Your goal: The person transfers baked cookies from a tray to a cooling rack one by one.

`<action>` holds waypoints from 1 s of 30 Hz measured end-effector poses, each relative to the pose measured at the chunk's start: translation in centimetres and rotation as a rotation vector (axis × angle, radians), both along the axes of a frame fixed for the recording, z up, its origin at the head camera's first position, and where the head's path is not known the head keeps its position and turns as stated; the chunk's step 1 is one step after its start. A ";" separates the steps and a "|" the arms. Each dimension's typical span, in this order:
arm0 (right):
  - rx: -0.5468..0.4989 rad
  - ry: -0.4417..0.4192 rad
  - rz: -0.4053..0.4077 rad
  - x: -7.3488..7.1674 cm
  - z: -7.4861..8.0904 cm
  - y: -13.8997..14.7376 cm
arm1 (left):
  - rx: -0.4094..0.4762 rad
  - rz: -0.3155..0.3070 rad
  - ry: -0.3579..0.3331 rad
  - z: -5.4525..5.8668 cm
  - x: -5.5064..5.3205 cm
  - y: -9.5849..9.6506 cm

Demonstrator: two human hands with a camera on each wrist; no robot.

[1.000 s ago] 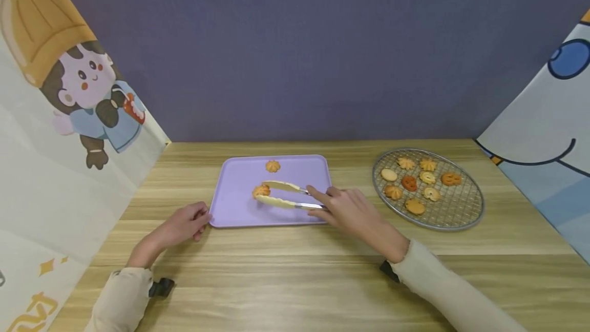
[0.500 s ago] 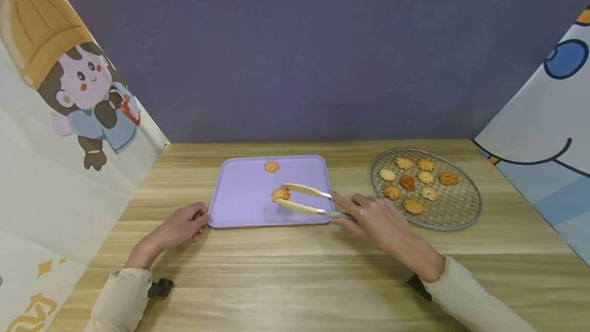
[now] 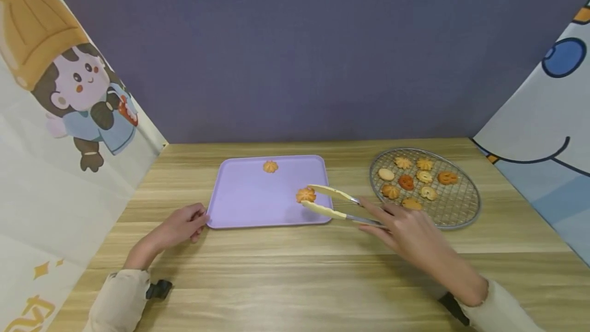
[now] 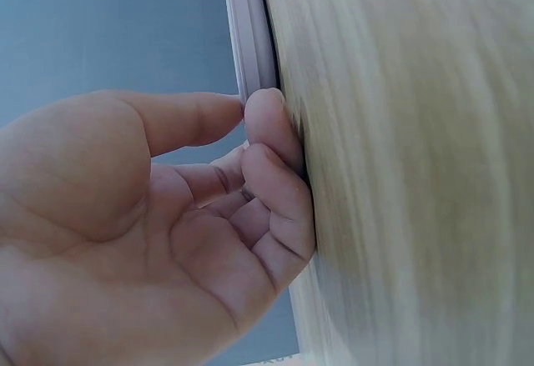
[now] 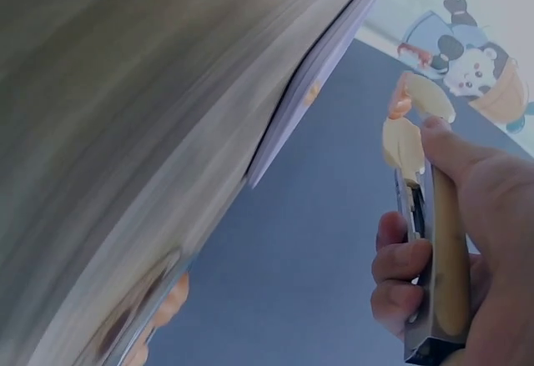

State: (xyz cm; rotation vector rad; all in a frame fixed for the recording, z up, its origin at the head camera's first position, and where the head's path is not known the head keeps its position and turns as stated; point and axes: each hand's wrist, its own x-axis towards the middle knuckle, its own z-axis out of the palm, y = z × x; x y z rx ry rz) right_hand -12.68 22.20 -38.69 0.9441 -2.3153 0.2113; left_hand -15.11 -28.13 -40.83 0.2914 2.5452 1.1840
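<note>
My right hand [image 3: 417,234] grips a pair of tongs [image 5: 446,258] with pale yellow tips and metal arms. Between the tips is a golden, flower-shaped cookie [image 3: 306,195], held above the right part of the purple tray [image 3: 249,204]. In the right wrist view the held cookie [image 5: 402,97] stands off from the tray's surface. With thumb and forefinger my left hand [image 4: 167,216] pinches the tray's rim [image 4: 250,32] at its near left corner. Another flower-shaped cookie [image 3: 270,166] lies near the tray's far edge.
A round wire cooling rack [image 3: 461,211] stands at the right, bearing several cookies of different shapes. Part of its near left edge is behind my right hand. A dark wall [image 3: 295,55] rises behind the wooden table [image 3: 267,281], with printed side panels left and right.
My right hand has moved to the right, carrying the cookie in the tongs from the tray's middle toward its right edge. The left hand stays at the tray's corner.
</note>
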 end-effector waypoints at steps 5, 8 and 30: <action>-0.023 -0.005 -0.051 0.7 0.1 1.9 | -0.005 0.014 -0.005 0.1 0.2 0.0; -0.045 -0.007 -0.072 1.2 0.2 3.1 | -0.016 0.015 0.003 0.1 0.2 0.1; -0.171 -0.117 -0.359 4.5 0.4 10.5 | 0.006 0.002 -0.005 0.2 0.3 0.1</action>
